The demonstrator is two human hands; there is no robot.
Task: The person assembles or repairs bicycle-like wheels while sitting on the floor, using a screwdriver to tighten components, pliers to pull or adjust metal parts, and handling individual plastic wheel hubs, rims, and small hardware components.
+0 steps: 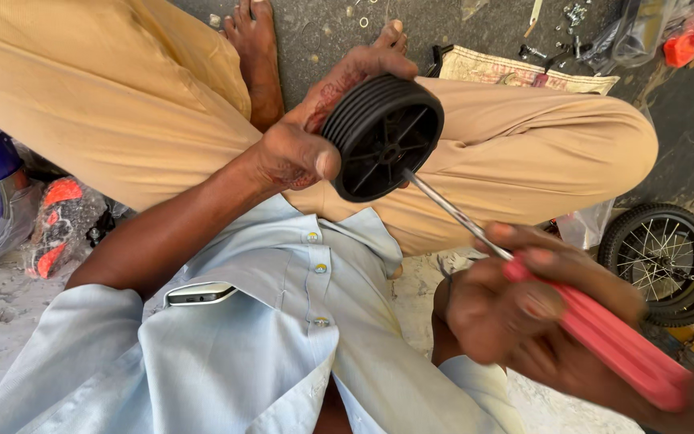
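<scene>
My left hand (315,133) grips a small black plastic wheel (381,137) with a ribbed tread, held above my lap with its spoked face turned toward me. My right hand (524,301) is closed around the red handle of a screwdriver (604,337). The metal shaft (451,213) slants up to the left, and its tip touches the wheel's face near the hub. I sit cross-legged in tan trousers and a light blue shirt.
A small spoked bicycle wheel (664,261) with a rubber tyre lies on the ground at the right. Loose screws and washers (568,16) are scattered on the dark floor at the top. Plastic-wrapped red parts (58,225) lie at the left, and a cloth mat (524,72) behind my knee.
</scene>
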